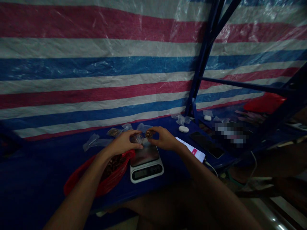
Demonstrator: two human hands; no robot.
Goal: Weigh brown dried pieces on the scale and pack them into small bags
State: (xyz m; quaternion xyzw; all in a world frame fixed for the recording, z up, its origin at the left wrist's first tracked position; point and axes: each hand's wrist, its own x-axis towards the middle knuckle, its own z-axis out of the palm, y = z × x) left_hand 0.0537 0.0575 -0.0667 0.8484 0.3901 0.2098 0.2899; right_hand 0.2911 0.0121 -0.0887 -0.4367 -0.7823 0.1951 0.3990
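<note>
My left hand [123, 142] is curled around a clear plastic bag [137, 139], thumb and fingers on either side of it. Close beside it, my right hand [164, 138] pinches a small clump of brown pieces [148, 133]; their exact kind is too dark to make out. Both hands are over the far end of a white kitchen scale [146, 174] with a dark, shiny platform. Under my left forearm lies an open red plastic bag [124, 172] with many small brown pieces [115, 163] in it.
Clear bags [92, 142] lie along the back of the blue table [177, 169]. To the right are a lit phone [195, 153] with a cable, a dark phone [207, 145] and a white case [183, 129]. A blue metal frame [201, 60] stands before striped sheeting [96, 68].
</note>
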